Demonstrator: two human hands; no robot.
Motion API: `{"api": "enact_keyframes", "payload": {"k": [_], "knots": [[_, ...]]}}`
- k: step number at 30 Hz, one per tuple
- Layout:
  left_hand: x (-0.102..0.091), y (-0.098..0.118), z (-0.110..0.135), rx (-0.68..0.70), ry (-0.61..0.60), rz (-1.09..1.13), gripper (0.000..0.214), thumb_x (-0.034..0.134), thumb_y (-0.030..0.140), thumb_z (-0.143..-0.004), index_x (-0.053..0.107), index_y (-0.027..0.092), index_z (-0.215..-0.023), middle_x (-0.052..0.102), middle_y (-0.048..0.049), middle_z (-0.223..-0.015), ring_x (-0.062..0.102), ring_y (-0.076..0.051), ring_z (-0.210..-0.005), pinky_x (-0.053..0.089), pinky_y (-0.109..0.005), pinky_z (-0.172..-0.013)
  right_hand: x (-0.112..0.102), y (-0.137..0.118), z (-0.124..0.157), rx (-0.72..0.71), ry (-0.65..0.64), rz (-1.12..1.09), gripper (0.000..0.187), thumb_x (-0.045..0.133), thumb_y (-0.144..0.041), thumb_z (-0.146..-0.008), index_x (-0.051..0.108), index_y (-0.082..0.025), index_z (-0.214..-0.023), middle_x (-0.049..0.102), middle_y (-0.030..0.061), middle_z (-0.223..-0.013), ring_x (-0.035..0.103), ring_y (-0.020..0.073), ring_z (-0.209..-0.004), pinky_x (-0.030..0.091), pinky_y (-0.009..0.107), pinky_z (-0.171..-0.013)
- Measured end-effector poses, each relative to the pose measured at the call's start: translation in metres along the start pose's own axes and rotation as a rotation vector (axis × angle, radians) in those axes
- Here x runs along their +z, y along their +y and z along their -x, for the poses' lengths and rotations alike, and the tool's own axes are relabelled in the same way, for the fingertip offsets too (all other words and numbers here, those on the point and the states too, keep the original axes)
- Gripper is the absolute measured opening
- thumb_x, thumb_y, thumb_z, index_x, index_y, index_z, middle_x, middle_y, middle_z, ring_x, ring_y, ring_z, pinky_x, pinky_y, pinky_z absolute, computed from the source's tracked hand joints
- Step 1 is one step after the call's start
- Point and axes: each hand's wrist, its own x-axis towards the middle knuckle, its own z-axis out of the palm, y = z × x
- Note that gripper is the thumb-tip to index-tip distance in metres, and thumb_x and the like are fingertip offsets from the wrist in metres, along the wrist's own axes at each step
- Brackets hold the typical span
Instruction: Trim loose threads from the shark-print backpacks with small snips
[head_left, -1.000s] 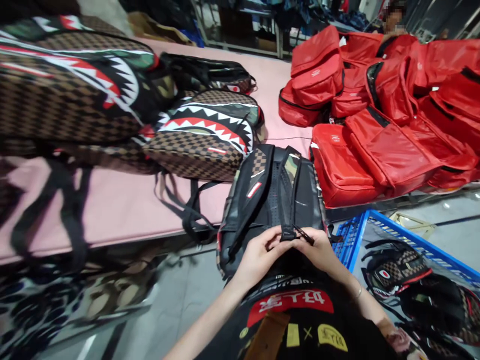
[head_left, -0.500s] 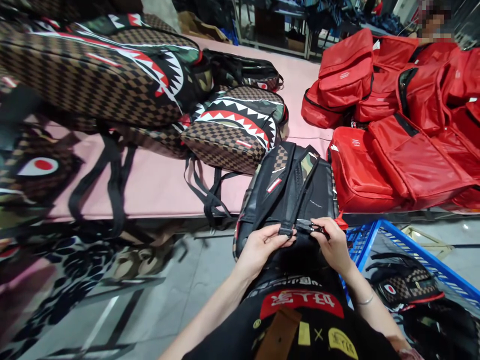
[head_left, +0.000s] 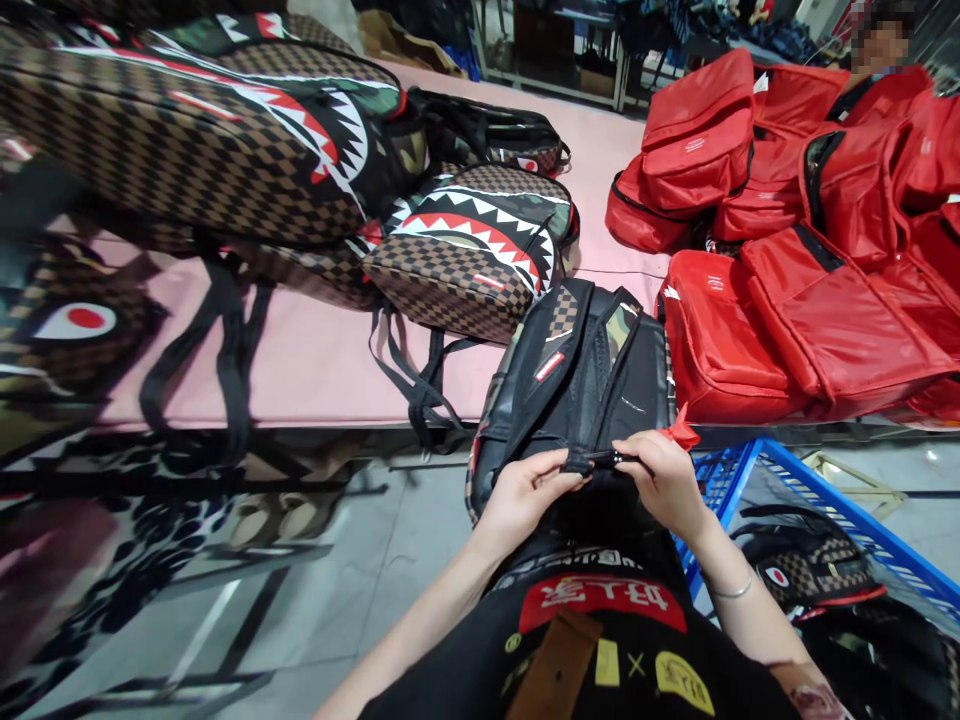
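A black backpack (head_left: 577, 390) with checkered and camouflage patches on its shoulder straps lies back side up before me, its near end against my body. Near its lower edge, my left hand (head_left: 536, 485) pinches the black strap buckle (head_left: 577, 463) between thumb and fingers. From the other side my right hand (head_left: 664, 480) is closed around a small dark pointed tool (head_left: 604, 457) resembling thread snips. Its tip reaches the strap beside the buckle; fingers hide the rest. A red scrap (head_left: 681, 432) shows just behind the right hand.
Checkered shark-mouth backpacks (head_left: 465, 255) are piled left on the pink table (head_left: 315, 375). Several red bags (head_left: 840, 310) are heaped right. Below stands a blue crate (head_left: 847, 510) with more backpacks (head_left: 817, 560). A person (head_left: 885, 50) is at the far right.
My right hand has turned and moved slightly left, bringing the dark tool closer to the buckle. My left hand keeps its pinch, nearly in place. The camera view has shifted slightly.
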Motion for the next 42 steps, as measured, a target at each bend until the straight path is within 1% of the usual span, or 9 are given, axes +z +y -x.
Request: {"api": "enact_keyframes", "payload": {"k": [4,7,10,14,21,26,32,38,42], "knots": [[0.000,0.000,0.000,0.007,-0.006,0.004,0.025,0.066,0.030,-0.071,0.069,0.013,-0.090,0.071,-0.0057,-0.082,0.064,-0.019,-0.076,0.050,-0.029,-0.075,0.001,-0.001,0.002,0.028,0.026,-0.001,0.018,0.048,-0.023,-0.088,0.064,-0.019,-0.094,0.067,0.0076,-0.089,0.061,0.0194,-0.084,0.049,0.033,-0.076],[0.000,0.003,0.000,0.010,0.002,-0.018,0.024,0.065,0.030,-0.073,0.069,0.013,-0.087,0.071,-0.0061,-0.081,0.064,-0.019,-0.076,0.050,-0.029,-0.075,-0.001,0.000,0.001,0.040,0.061,-0.029,0.017,0.048,-0.021,-0.087,0.063,-0.019,-0.096,0.066,0.0074,-0.087,0.061,0.0190,-0.082,0.049,0.033,-0.074],[-0.001,0.005,0.000,0.015,0.008,-0.031,0.025,0.065,0.032,-0.073,0.069,0.013,-0.088,0.071,-0.0067,-0.082,0.064,-0.020,-0.076,0.051,-0.030,-0.075,-0.003,0.003,-0.003,0.018,0.040,-0.050,0.019,0.049,-0.020,-0.086,0.062,-0.019,-0.100,0.065,0.0071,-0.086,0.060,0.0190,-0.082,0.049,0.034,-0.075],[-0.001,0.005,0.000,0.018,0.007,-0.044,0.025,0.064,0.033,-0.072,0.070,0.013,-0.087,0.071,-0.0069,-0.082,0.064,-0.020,-0.077,0.051,-0.030,-0.075,-0.005,0.007,-0.007,-0.012,0.015,-0.081,0.019,0.050,-0.021,-0.086,0.061,-0.020,-0.101,0.065,0.0061,-0.086,0.060,0.0187,-0.082,0.049,0.033,-0.075],[0.002,0.008,-0.001,0.027,-0.015,-0.055,0.021,0.066,0.030,-0.070,0.071,0.014,-0.084,0.070,-0.0058,-0.081,0.063,-0.020,-0.076,0.049,-0.029,-0.074,-0.002,0.004,-0.012,-0.050,-0.016,-0.080,0.018,0.050,-0.019,-0.086,0.061,-0.019,-0.100,0.064,0.0062,-0.084,0.059,0.0177,-0.081,0.049,0.031,-0.073],[0.002,0.010,-0.001,0.017,-0.020,-0.066,0.022,0.065,0.030,-0.071,0.071,0.014,-0.085,0.070,-0.0058,-0.081,0.062,-0.020,-0.076,0.050,-0.029,-0.074,0.001,0.007,-0.014,-0.051,-0.032,-0.047,0.019,0.049,-0.021,-0.086,0.063,-0.020,-0.099,0.065,0.0064,-0.086,0.060,0.0180,-0.082,0.049,0.031,-0.074],[0.001,0.009,-0.001,0.021,-0.038,-0.074,0.021,0.065,0.031,-0.071,0.071,0.014,-0.082,0.070,-0.0057,-0.080,0.062,-0.020,-0.075,0.050,-0.029,-0.073,-0.001,0.011,-0.014,-0.050,-0.049,-0.106,0.018,0.052,-0.022,-0.085,0.064,-0.020,-0.099,0.066,0.0059,-0.087,0.061,0.0177,-0.082,0.049,0.032,-0.075],[0.000,0.008,-0.001,0.025,-0.037,-0.094,0.020,0.065,0.029,-0.071,0.071,0.014,-0.083,0.070,-0.0057,-0.080,0.062,-0.020,-0.075,0.049,-0.028,-0.073,0.000,0.010,-0.014,-0.072,-0.044,-0.070,0.017,0.051,-0.022,-0.086,0.064,-0.019,-0.097,0.066,0.0065,-0.088,0.060,0.0174,-0.083,0.049,0.031,-0.076],[0.001,0.007,-0.001,-0.009,-0.046,-0.041,0.019,0.067,0.028,-0.070,0.071,0.014,-0.081,0.070,-0.0050,-0.079,0.063,-0.019,-0.074,0.050,-0.028,-0.073,0.002,0.009,-0.014,-0.072,-0.056,-0.114,0.016,0.050,-0.019,-0.086,0.065,-0.019,-0.093,0.066,0.0060,-0.088,0.060,0.0164,-0.083,0.048,0.030,-0.076]]}}
